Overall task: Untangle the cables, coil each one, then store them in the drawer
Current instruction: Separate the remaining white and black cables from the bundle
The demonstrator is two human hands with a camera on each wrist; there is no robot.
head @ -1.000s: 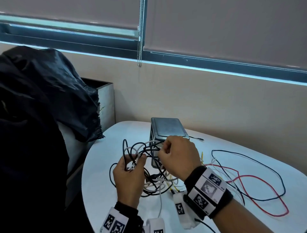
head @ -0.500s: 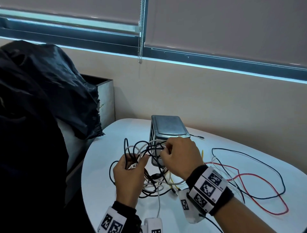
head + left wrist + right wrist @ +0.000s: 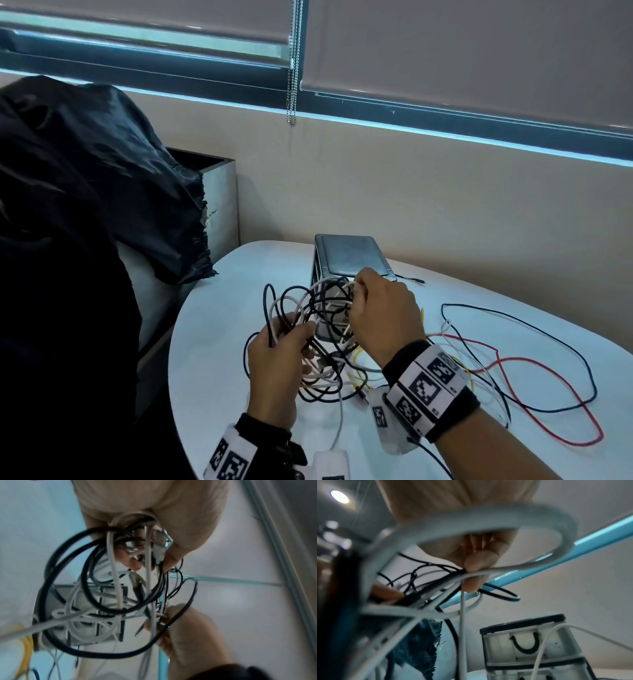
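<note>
Far left in my head view I see a black bag (image 3: pixel 102 178) draped over a grey bin (image 3: pixel 219 192) beside the wall. Above, roller blinds (image 3: pixel 445 51) cover most of the window, with a bead chain (image 3: pixel 292 68) hanging between them and a strip of daylight along the sill. The beige wall (image 3: pixel 445 198) drops to a white rounded table (image 3: pixel 212 342). Over its near left part my left hand (image 3: pixel 274 370) is curled around a bundle of looped black and white cables (image 3: pixel 308 308), held above the table; my left wrist view shows the loops (image 3: pixel 102 588) bunched between palm and fingers. Just right of it, my right hand (image 3: pixel 383 315) pinches a white strand of the same tangle between thumb and fingertip, which the right wrist view shows close up (image 3: pixel 477 563). Behind both hands stands a small drawer unit (image 3: pixel 349 257) with a dark top and clear fronts with black handles (image 3: pixel 525 645). Farther right, loose red wire (image 3: pixel 548 404) and black wire (image 3: pixel 548 339) lie spread in wide loops on the table, with thin white and yellow strands near my right wrist.
</note>
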